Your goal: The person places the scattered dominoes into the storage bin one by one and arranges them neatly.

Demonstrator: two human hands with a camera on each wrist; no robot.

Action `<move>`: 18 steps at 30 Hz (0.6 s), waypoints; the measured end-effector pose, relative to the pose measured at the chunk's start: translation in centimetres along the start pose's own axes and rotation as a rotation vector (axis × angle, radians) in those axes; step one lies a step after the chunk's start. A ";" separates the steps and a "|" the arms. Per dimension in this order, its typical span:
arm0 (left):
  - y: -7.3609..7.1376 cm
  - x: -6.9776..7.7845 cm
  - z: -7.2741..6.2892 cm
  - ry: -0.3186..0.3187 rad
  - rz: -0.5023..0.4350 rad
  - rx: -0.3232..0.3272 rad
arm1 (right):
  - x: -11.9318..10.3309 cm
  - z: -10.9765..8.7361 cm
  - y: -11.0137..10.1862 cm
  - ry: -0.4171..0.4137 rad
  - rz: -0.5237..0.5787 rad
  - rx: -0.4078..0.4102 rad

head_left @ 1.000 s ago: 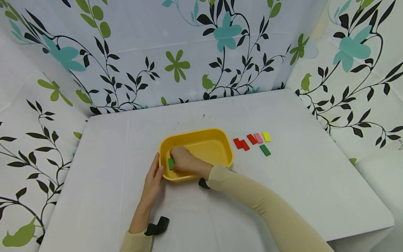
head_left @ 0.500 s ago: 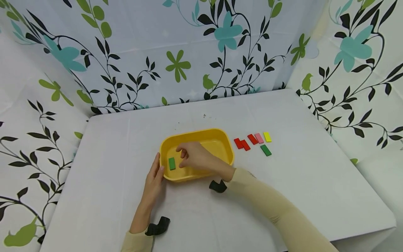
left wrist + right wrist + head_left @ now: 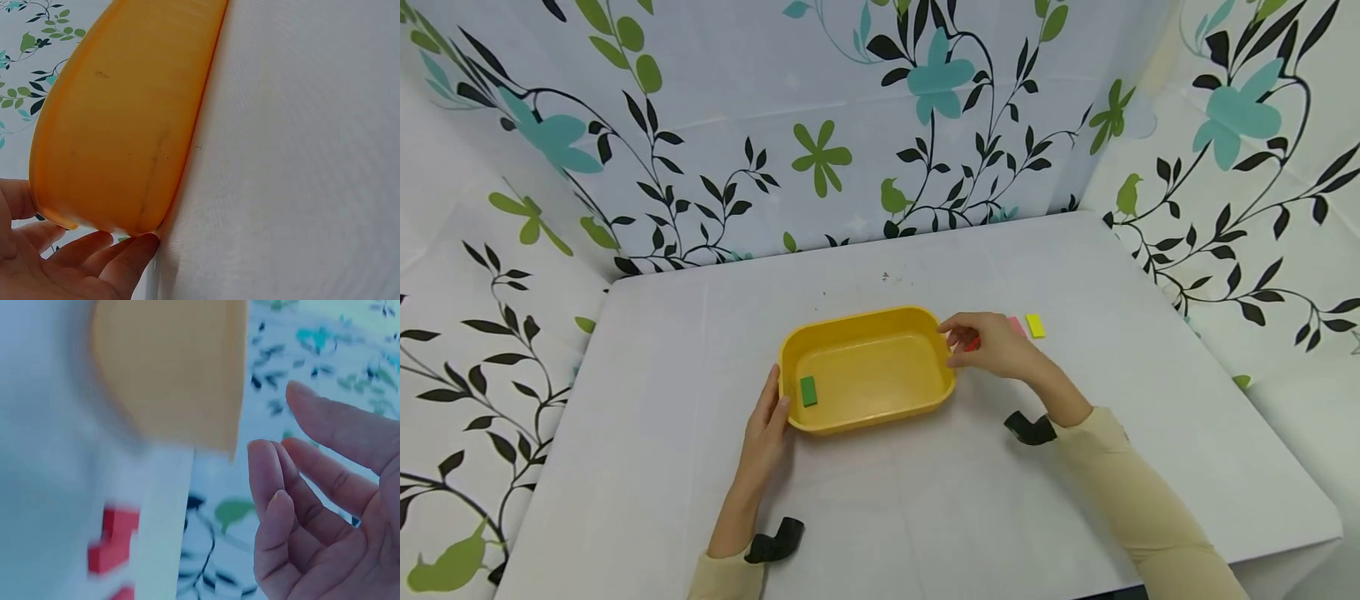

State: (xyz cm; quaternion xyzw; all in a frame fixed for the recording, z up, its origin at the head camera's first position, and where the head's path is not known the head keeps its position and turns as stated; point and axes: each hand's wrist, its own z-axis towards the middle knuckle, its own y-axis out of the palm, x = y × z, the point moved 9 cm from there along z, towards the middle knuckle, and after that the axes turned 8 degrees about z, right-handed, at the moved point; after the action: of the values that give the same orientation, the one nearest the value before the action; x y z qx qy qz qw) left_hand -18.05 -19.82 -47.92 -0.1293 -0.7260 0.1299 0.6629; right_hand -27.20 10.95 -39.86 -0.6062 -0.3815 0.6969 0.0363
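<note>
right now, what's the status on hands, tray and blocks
Left hand touching yellow tray. Right hand empty, near tray's right end. One green block in tray. Right hand partly hides red blocks in head view.

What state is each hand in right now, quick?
Left hand: open, fingers touching the left end of the yellow tray.
Right hand: open, fingers loosely curled, holding nothing.

The left fingers [image 3: 766, 400] stretch forward, while the right fingers [image 3: 266, 470] bend loosely, the thumb [image 3: 337, 422] apart.
</note>
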 end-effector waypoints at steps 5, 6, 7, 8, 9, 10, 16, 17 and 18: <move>0.0 0.2 0.0 0.005 -0.004 -0.003 | 3.9 -1.8 -4.0 0.068 -0.037 0.021; 0.0 0.1 0.0 0.003 -0.003 -0.004 | 4.8 -2.2 -4.7 0.088 -0.043 0.018; 0.0 0.1 0.0 0.003 -0.002 -0.004 | 5.6 -2.5 -5.2 0.106 -0.045 0.015; 0.0 0.1 0.0 0.001 -0.003 -0.003 | 6.3 -2.9 -5.7 0.125 -0.043 0.011; 0.0 0.0 0.0 0.000 -0.004 -0.003 | 7.0 -3.3 -6.2 0.146 -0.039 0.007; 0.0 0.0 0.0 -0.002 -0.003 -0.003 | 7.7 -3.6 -6.5 0.168 -0.034 0.004; 0.1 0.1 -0.1 -0.005 -0.008 -0.003 | 11.1 -5.0 -7.5 0.281 0.001 -0.023; 0.0 0.1 -0.1 -0.008 -0.006 -0.002 | 11.6 -5.1 -7.4 0.292 0.007 -0.031; 0.0 0.0 -0.1 -0.010 -0.005 -0.001 | 12.0 -5.2 -7.4 0.301 0.014 -0.037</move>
State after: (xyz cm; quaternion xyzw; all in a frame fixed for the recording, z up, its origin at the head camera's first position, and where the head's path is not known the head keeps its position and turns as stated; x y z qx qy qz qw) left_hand -17.99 -19.75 -47.89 -0.1273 -0.7297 0.1286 0.6594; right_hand -28.91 24.86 -45.28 -0.7069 -0.3804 0.5913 0.0770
